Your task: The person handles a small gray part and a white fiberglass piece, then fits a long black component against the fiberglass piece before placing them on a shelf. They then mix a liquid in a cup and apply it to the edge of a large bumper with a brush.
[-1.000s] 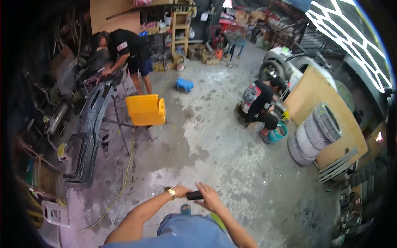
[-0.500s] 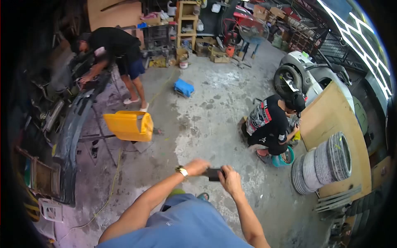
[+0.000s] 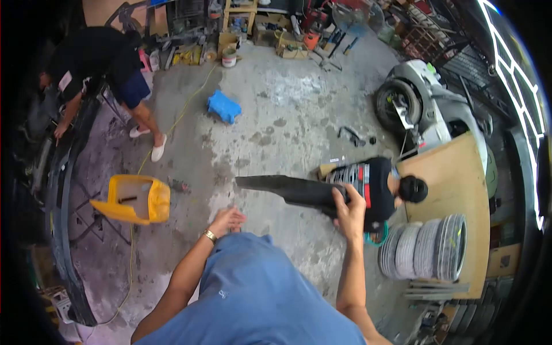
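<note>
A long dark panel (image 3: 287, 188) with a ragged, tapering left end is held up in front of me. My right hand (image 3: 351, 210) grips its right end, the thumb and fingers closed round it. Below the panel's left part is my left hand (image 3: 228, 220), apart from it, near the hem of my blue shirt. Its fingers are loosely bent and slightly blurred, with nothing visible in them. A watch sits on the left wrist.
A yellow cut-open container (image 3: 158, 201) stands at the left, a blue bundle (image 3: 224, 107) ahead. One person (image 3: 123, 57) bends over a long bumper (image 3: 57, 213); another (image 3: 379, 178) crouches at the right, near stacked tyres (image 3: 425, 247) and a board (image 3: 480, 230).
The dark panel has come up and now shows its length, held by my right hand. My left hand has moved left and down, away from it. The view has shifted.
</note>
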The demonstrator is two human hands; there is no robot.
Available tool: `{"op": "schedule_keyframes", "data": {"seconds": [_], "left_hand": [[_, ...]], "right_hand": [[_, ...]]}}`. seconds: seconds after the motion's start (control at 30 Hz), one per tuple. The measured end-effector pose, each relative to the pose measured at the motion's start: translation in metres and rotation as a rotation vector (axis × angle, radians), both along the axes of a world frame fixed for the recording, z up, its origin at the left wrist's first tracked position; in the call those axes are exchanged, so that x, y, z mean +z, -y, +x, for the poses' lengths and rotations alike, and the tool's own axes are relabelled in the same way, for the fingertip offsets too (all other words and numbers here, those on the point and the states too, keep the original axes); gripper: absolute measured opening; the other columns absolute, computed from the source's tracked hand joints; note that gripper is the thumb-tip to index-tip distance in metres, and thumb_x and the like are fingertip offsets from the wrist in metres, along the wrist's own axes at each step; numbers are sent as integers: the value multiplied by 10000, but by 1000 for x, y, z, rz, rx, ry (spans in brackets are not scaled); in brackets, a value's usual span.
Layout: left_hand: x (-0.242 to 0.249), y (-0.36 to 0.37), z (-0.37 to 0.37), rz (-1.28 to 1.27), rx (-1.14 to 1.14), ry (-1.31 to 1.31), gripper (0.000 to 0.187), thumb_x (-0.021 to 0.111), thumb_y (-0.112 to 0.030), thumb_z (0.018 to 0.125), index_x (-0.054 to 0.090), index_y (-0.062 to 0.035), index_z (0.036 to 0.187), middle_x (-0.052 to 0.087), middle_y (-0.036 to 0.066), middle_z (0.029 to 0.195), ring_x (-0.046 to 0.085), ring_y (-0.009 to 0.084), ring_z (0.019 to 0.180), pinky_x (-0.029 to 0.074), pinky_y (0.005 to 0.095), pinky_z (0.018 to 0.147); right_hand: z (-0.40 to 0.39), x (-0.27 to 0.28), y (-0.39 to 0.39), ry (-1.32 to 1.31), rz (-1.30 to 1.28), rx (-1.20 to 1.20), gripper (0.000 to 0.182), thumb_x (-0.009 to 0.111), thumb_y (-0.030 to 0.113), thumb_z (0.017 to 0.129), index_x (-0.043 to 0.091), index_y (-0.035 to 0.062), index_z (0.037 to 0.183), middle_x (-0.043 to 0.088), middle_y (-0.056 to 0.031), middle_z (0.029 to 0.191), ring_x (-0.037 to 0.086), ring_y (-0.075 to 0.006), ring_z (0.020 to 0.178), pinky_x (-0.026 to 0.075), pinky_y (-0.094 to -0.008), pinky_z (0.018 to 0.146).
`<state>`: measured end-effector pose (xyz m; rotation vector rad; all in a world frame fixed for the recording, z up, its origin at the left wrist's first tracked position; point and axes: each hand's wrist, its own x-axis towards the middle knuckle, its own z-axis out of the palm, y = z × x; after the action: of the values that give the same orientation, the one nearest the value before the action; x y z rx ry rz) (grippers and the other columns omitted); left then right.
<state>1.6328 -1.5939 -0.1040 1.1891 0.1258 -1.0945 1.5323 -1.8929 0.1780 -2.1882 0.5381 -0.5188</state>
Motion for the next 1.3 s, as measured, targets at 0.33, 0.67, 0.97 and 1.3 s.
{"op": "schedule_keyframes", "data": {"seconds": [0.33, 0.67, 0.97, 1.3], "left_hand": [[61, 204, 288, -468, 442, -363, 636, 553, -481, 897, 407, -36, 1328, 553, 163, 1251, 547, 257, 1133, 417, 388, 1006], [74, 308, 528, -585, 632, -89, 180, 599, -288, 914, 588, -157, 1036, 661, 35, 992, 650, 176, 827, 537, 377, 770], [104, 348, 791, -582, 994, 62, 134, 633, -248, 892, 598, -221, 766, 666, -24, 769, 657, 150, 685, 555, 379, 658], [231, 394, 1104, -742, 938, 378, 77, 591, -272, 920, 568, -199, 925, 657, 2, 913, 631, 148, 881, 524, 383, 760]], "right_hand": [[173, -8, 179, 388, 711, -103, 595, 596, 43, 861, 339, 29, 1397, 589, -211, 1186, 589, -179, 1003, 434, -292, 909], [446, -82, 363, 219, 529, -135, 462, 531, 241, 952, 409, 34, 1346, 568, -131, 1213, 492, -168, 1125, 315, -285, 1005], [762, -70, 438, 49, 623, 319, 888, 705, 20, 740, 188, 42, 1462, 424, -198, 1343, 568, -250, 1081, 508, -333, 868], [1035, 41, 479, 321, 709, 396, 933, 604, -75, 683, 144, 58, 1484, 287, -130, 1464, 353, -249, 1311, 358, -365, 1035]]}}
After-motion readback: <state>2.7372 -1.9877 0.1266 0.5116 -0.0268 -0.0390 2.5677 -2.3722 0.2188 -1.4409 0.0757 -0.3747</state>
